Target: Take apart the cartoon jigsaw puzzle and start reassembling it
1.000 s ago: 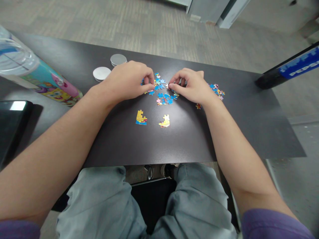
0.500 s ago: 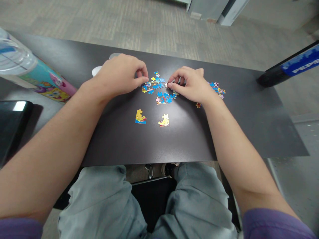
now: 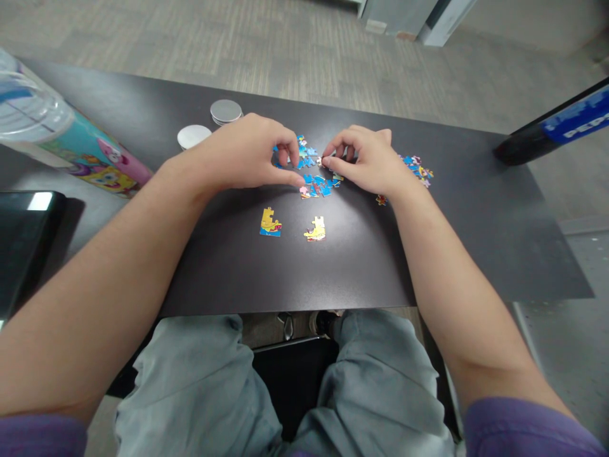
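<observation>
Loose jigsaw puzzle pieces (image 3: 320,185), mostly blue, lie in a pile on the dark table between my hands. My left hand (image 3: 259,152) is over the pile's left side, thumb and fingers apart, with nothing visible between them; it hides some pieces. At the pile's right edge, my right hand (image 3: 364,158) is closed in a pinch on a small pale puzzle piece (image 3: 320,162). Nearer to me lie two yellow joined sections, one on the left (image 3: 270,223) with a blue lower edge and one on the right (image 3: 315,229).
More pieces (image 3: 417,169) lie beyond my right wrist. Two round lids (image 3: 226,111) (image 3: 193,136) sit behind my left forearm. A cartoon-printed clear container (image 3: 95,152) and a black device (image 3: 28,235) are at the left. A dark bottle with a blue label (image 3: 566,124) stands at the right.
My left hand has moved right and slightly nearer to me, over the pile, and its thumb and fingers have spread. The right hand keeps its pinch in nearly the same place.
</observation>
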Demonstrator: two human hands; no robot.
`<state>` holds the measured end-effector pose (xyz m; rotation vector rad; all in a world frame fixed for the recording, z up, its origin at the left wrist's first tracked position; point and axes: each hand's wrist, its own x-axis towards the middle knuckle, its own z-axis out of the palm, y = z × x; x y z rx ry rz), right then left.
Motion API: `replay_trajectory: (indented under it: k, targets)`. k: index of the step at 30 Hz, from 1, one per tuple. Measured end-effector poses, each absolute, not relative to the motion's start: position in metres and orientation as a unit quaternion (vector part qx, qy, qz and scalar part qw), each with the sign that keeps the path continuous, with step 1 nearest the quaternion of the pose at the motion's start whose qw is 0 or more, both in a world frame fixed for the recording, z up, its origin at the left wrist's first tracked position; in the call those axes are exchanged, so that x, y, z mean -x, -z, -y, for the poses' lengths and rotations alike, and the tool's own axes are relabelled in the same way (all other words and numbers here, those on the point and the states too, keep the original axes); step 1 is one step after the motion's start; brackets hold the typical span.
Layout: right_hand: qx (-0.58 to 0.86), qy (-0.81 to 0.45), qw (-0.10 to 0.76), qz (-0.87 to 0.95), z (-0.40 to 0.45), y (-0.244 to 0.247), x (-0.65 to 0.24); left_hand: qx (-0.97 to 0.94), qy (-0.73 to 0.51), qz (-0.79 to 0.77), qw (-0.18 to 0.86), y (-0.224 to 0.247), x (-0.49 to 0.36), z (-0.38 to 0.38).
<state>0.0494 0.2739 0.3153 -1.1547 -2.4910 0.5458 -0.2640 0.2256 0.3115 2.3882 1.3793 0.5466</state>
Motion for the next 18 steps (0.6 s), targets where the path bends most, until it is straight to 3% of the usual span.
replay_trajectory:
  k: [18]
  targets:
    - [0.406,-0.157,0.173,0.884,-0.281,-0.305,-0.051,-0.856,-0.177,-0.455,0.171,-0.316,0.262,-0.224]
